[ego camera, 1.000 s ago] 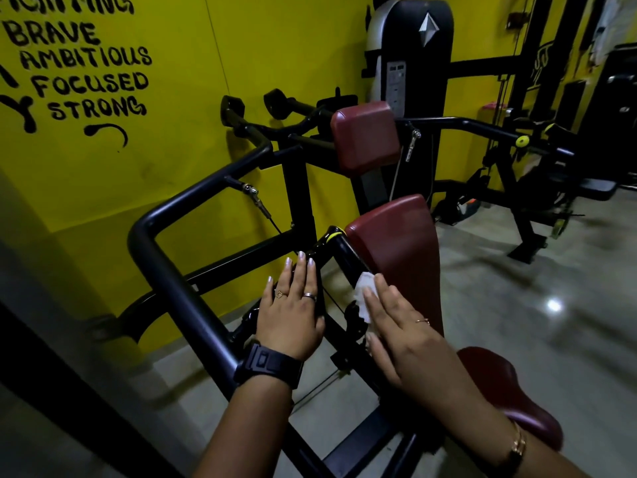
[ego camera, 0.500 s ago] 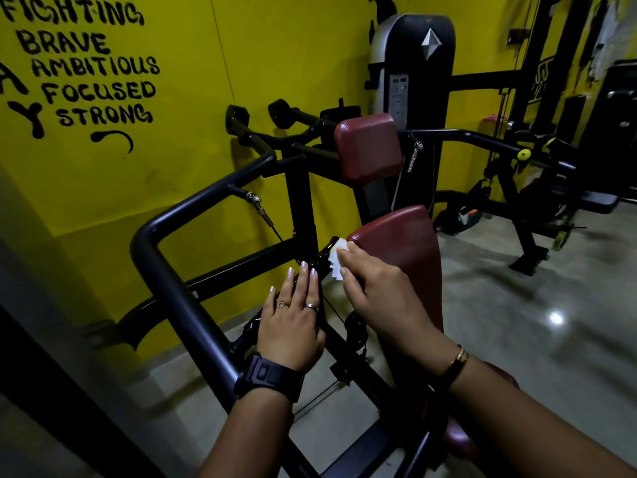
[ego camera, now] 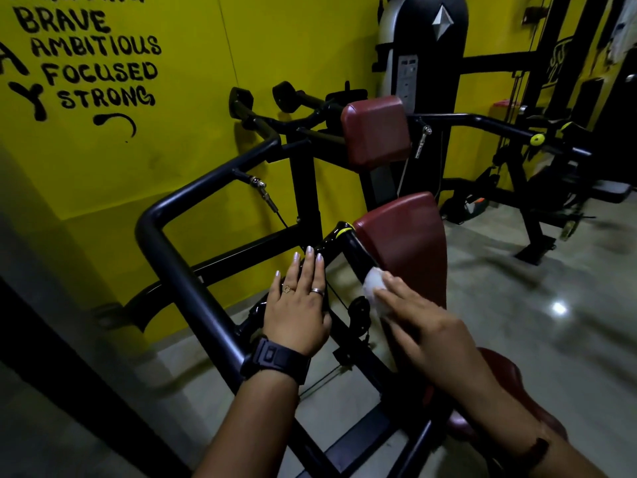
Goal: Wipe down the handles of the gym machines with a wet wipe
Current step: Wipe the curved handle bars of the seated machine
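A black gym machine stands before me with a slanted black handle bar (ego camera: pixel 348 248) beside a maroon back pad (ego camera: pixel 406 243). My right hand (ego camera: pixel 424 326) presses a white wet wipe (ego camera: pixel 373 284) against that bar, fingers laid over the wipe; the hand is blurred. My left hand (ego camera: pixel 298 301) rests flat with straight fingers on a black bar of the frame to the left of it. It wears two rings and a black watch. Much of the wipe is hidden under my right fingers.
A thick black tube frame (ego camera: pixel 179 257) bends across the left. An upper maroon pad (ego camera: pixel 374 131) and two far black grips (ego camera: pixel 241 100) sit behind. The weight stack tower (ego camera: pixel 422 46) stands by the yellow wall. A maroon seat (ego camera: pixel 496 384) lies lower right; other machines (ego camera: pixel 537 167) stand on the right.
My right hand slid the wipe up the slanted bar toward its top, then back down to its middle. The left hand stayed in place.
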